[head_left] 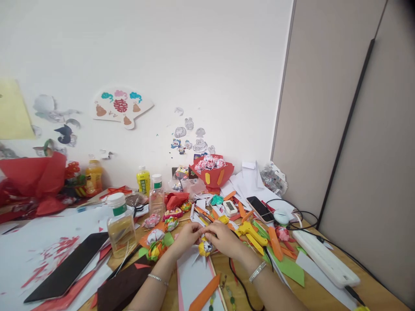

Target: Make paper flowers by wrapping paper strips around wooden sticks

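Observation:
Both hands meet over the middle of the cluttered wooden table (308,293). My left hand (189,233) has its fingers bent inward, the tips close to those of my right hand (221,235). Something small and yellowish lies between the fingertips, too small to name. Just below the fingers sits a yellow, white and blue paper flower (205,248); whether the fingers touch it is unclear. White paper (196,280) lies under the flower. A yellow glue gun (252,233) rests right of my right hand. Paper flowers (156,242) lie beside my left wrist.
A bottle of yellowish liquid (121,229) stands at the left, near a black flat piece (69,265). A red paper bouquet (212,175) stands by the wall. A phone (260,209), a white power strip (326,258) and black cables are at the right.

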`<state>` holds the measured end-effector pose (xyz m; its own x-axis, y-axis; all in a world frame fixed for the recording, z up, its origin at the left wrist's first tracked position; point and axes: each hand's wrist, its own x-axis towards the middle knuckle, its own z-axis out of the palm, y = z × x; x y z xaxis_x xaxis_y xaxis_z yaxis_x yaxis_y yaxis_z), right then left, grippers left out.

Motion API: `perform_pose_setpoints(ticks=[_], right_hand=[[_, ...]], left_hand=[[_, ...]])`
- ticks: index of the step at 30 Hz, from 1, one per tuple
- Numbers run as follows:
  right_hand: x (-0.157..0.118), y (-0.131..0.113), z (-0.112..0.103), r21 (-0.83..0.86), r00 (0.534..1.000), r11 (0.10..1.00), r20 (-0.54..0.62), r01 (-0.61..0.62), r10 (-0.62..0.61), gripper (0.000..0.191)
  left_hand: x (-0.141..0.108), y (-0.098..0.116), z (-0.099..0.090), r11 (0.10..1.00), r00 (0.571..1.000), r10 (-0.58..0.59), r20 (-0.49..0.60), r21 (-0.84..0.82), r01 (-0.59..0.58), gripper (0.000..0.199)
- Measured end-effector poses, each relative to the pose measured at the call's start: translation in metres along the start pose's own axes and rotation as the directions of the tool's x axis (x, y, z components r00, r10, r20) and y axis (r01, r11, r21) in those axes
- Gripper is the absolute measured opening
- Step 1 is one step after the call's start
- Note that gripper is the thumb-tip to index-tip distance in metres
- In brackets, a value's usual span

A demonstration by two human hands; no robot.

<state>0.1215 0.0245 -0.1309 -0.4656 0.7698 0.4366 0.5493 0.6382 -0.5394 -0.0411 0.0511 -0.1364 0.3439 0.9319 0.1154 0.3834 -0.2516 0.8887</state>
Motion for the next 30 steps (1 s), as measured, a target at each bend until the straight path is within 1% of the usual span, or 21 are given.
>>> perform_pose_setpoints(ticks=[4, 12, 14, 16, 19, 24, 26, 27, 28, 30], right_hand=[[0.001, -0.002, 0.002, -0.059, 0.998, 0.997, 0.004, 0.059, -0.059, 0.023], [0.000, -0.004, 0.000, -0.051, 0.985, 0.984, 0.012, 0.170, -0.170, 0.021], [0.000, -0.003, 0.000, -0.020, 0.987, 0.987, -0.005, 0.161, -0.162, 0.019], [0.000, -0.002, 0.001, 0.009, 0.992, 0.992, -0.032, 0.124, -0.124, 0.016], [0.000, -0.001, 0.003, 0.015, 0.995, 0.996, -0.050, 0.084, -0.083, 0.018], [0.000, -0.004, 0.002, 0.011, 0.985, 0.987, -0.060, 0.160, -0.159, 0.019], [0.001, -0.004, -0.001, 0.063, 0.979, 0.983, -0.125, 0.172, -0.163, 0.019], [0.002, -0.003, -0.002, 0.110, 0.973, 0.981, -0.184, 0.161, -0.139, 0.019], [0.003, 0.000, -0.003, 0.175, 0.963, 0.975, -0.255, 0.138, -0.090, 0.019], [0.006, 0.007, -0.004, 0.342, 0.928, 0.937, -0.366, 0.067, 0.068, 0.022]], left_hand=[[0.000, 0.002, 0.001, 1.000, 1.000, -0.002, -0.015, -0.001, 0.002, 0.039], [0.003, -0.003, 0.000, 1.000, 0.997, -0.021, -0.081, -0.021, 0.020, 0.038], [0.003, -0.003, -0.001, 0.999, 0.995, -0.025, -0.095, -0.042, 0.021, 0.038], [0.003, -0.002, -0.002, 0.997, 0.994, -0.028, -0.104, -0.071, 0.021, 0.039], [0.002, -0.001, -0.002, 0.994, 0.992, -0.026, -0.120, -0.113, 0.012, 0.040], [0.003, -0.001, -0.002, 0.984, 0.987, -0.008, -0.159, -0.177, -0.021, 0.042], [0.004, -0.001, -0.004, 0.975, 0.986, 0.006, -0.167, -0.219, -0.043, 0.043], [0.004, -0.001, -0.005, 0.969, 0.986, 0.013, -0.168, -0.242, -0.054, 0.043], [0.004, -0.001, -0.006, 0.962, 0.986, 0.021, -0.167, -0.266, -0.065, 0.044], [0.003, 0.000, -0.009, 0.948, 0.988, 0.035, -0.151, -0.307, -0.080, 0.043]])
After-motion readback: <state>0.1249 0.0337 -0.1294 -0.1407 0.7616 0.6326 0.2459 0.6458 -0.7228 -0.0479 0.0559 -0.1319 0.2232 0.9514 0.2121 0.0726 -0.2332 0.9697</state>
